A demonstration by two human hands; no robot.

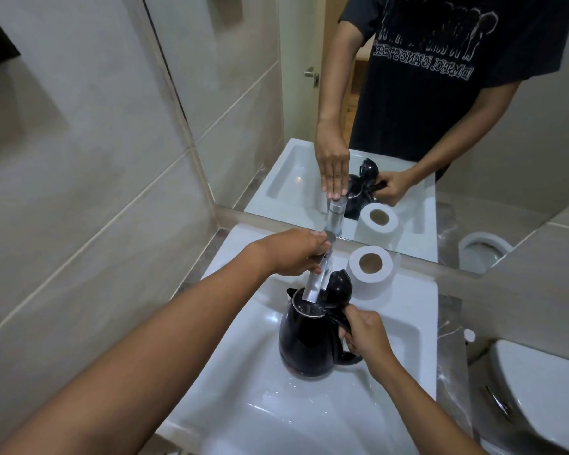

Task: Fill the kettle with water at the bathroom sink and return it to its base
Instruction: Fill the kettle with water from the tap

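A black electric kettle [307, 343] stands upright inside the white sink basin [263, 399], its lid [339, 287] flipped open toward the back. The chrome tap spout [314, 285] reaches over the kettle's open mouth. My right hand [363, 333] is closed around the kettle's handle on its right side. My left hand [296, 252] lies over the tap's lever at the back of the sink, fingers curled around it. Flowing water cannot be made out.
A toilet paper roll [370, 269] stands on the sink's back ledge, right of the tap. A mirror [440, 110] above reflects a person in a dark T-shirt. A toilet cistern [539, 389] sits at right; tiled wall [79, 192] at left.
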